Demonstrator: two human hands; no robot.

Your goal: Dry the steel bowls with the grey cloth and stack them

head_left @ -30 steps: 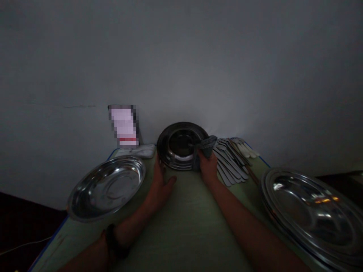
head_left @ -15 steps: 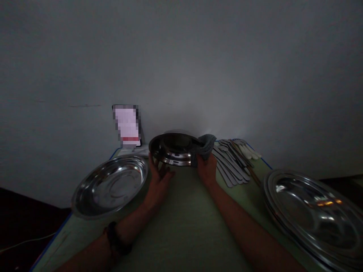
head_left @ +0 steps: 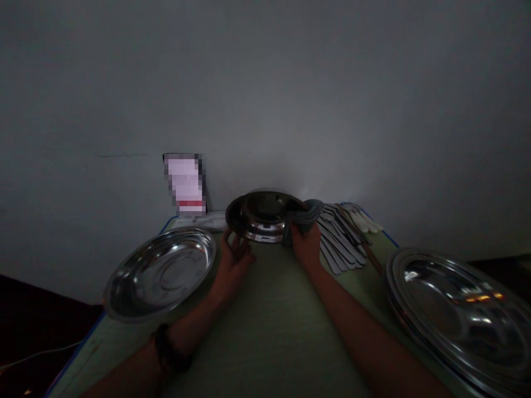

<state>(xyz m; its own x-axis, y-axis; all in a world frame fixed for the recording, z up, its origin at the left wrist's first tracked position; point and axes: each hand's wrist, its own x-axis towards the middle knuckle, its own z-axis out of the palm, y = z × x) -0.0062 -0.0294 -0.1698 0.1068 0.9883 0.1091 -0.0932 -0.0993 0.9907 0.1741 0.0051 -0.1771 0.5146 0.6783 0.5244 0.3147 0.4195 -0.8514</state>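
A shiny steel basin [head_left: 265,229] is tilted up near the wall at the far side of the table. My right hand [head_left: 306,243] is closed on a grey cloth [head_left: 311,213], which is folded over the basin's right rim. At the lower left rim is my left hand [head_left: 234,257], its fingers apart and the thumb stretched out to the right. Whether its fingertips touch the rim I cannot tell. A dark band circles my left wrist.
Another steel basin [head_left: 161,276] lies at the left of the green table [head_left: 265,342]. Several stacked steel basins [head_left: 468,320] stand at the right. Metal cutlery [head_left: 338,249] and white spoons [head_left: 365,222] lie behind my right hand. A phone-like screen [head_left: 185,185] leans on the wall.
The tilted basin has shifted a little to the right, along with the cloth and my right hand. My left hand has stayed nearly in place, with the rim turning or sliding past its fingers.
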